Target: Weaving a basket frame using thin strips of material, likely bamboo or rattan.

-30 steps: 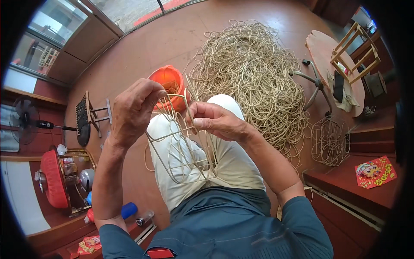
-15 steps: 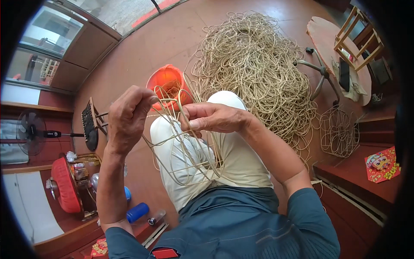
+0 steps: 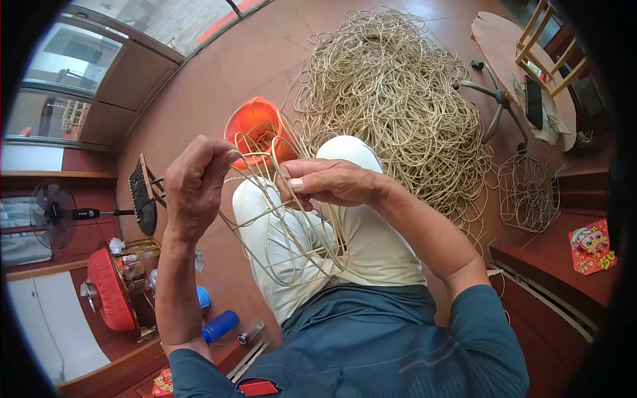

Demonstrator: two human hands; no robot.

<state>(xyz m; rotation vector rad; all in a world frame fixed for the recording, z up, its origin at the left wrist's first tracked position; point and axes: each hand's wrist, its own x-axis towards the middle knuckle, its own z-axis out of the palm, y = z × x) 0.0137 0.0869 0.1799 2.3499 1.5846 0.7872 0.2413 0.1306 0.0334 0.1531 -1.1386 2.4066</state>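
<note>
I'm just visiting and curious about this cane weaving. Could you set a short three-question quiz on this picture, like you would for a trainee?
1. True or false: both hands grip the cane frame that rests over the person's lap.
2. What lies heaped on the floor beyond the knees? A) a pile of loose cane B) a stack of bricks C) folded cloth
3. Fill in: the bucket on the floor just past the hands is ____ in colour.

Key
1. True: the left hand and the right hand both pinch its strands.
2. A, the pile of loose cane.
3. Orange.
</note>
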